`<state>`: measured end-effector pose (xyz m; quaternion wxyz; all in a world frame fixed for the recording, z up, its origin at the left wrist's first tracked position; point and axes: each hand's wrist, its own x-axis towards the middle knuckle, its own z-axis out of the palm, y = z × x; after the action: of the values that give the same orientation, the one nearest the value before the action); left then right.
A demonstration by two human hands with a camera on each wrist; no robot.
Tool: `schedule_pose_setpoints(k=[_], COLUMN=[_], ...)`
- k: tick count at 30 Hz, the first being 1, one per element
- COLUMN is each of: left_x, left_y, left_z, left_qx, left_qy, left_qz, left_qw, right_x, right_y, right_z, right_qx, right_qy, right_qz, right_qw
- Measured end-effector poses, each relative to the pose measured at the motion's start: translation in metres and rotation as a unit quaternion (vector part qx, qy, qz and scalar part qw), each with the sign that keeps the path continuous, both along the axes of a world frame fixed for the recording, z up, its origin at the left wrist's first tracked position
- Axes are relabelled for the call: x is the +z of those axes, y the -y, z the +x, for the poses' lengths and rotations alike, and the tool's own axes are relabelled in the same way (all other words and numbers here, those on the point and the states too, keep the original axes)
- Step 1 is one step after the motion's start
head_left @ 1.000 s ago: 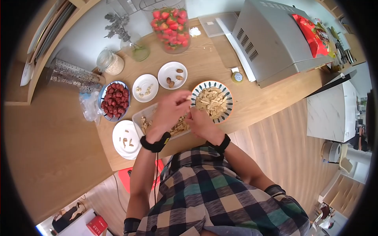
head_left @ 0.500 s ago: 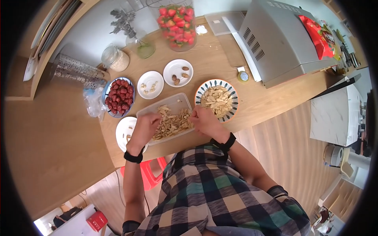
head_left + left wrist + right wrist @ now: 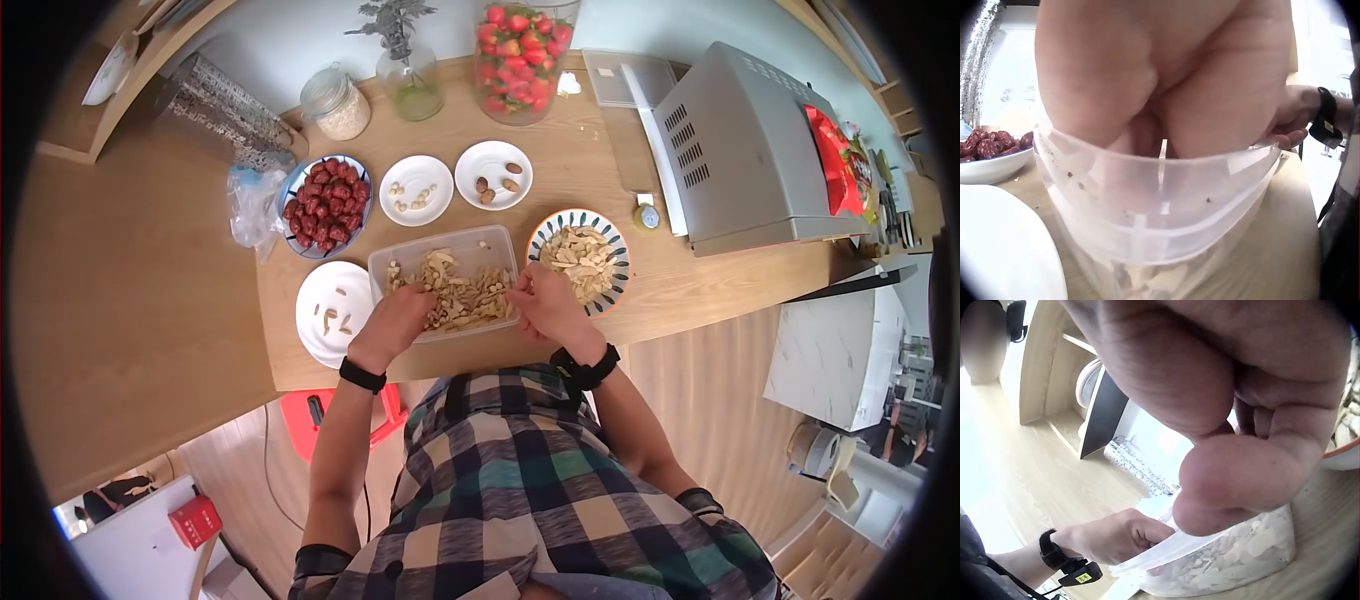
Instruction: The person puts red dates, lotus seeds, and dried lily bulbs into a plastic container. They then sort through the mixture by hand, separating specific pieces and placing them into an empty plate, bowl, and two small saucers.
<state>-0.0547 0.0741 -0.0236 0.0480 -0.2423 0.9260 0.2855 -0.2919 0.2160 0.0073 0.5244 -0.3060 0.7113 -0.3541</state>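
A translucent plastic container of pale dried slices stands at the table's front edge. My left hand reaches over its front left side, fingertips down among the slices. In the left wrist view that hand hides its own fingertips behind the container's wall. My right hand pinches the container's right rim between thumb and fingers; the right wrist view shows this hand close up at the rim. Just right of it sits a patterned bowl of larger pale slices.
A white plate with a few slices lies at left. Behind are a bowl of red dates, two small white plates, glass jars and a strawberry container. A grey appliance stands at right.
My hands were together over the container's right end; my left hand has since moved left and down into the slices. My right hand has stayed near the right rim. The head view has shifted.
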Motion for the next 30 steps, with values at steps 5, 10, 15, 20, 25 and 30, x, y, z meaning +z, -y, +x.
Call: schedule_pose_setpoints(k=[5,10,15,20,25,30], left_x=[-0.007,0.004,0.013,0.016,0.02,0.02], left_y=[-0.003,-0.005,-0.008,-0.009,-0.013,-0.007], left_z=[0.005,-0.003,-0.004,0.0,0.005,0.003], left_qx=[0.023,0.042,0.095,0.112,0.182,0.23], left_qy=[-0.037,0.036,-0.054,-0.149,-0.163,-0.212], left_qz=[-0.035,-0.058,-0.015,0.036,0.104,0.125], left_qw=[0.998,0.997,0.994,0.982,0.964,0.942], right_x=[0.002,0.001,0.0,0.003,0.003,0.001], right_y=[0.002,0.003,0.002,0.002,0.003,0.001], right_z=[0.002,0.001,0.002,0.002,0.001,0.001], right_qx=[-0.012,-0.006,-0.002,-0.003,-0.005,-0.016], right_qy=[-0.003,-0.013,-0.025,-0.019,-0.021,-0.004], right_qz=[0.009,0.012,0.007,0.012,0.022,0.018], right_qw=[1.0,1.0,1.0,1.0,1.0,1.0])
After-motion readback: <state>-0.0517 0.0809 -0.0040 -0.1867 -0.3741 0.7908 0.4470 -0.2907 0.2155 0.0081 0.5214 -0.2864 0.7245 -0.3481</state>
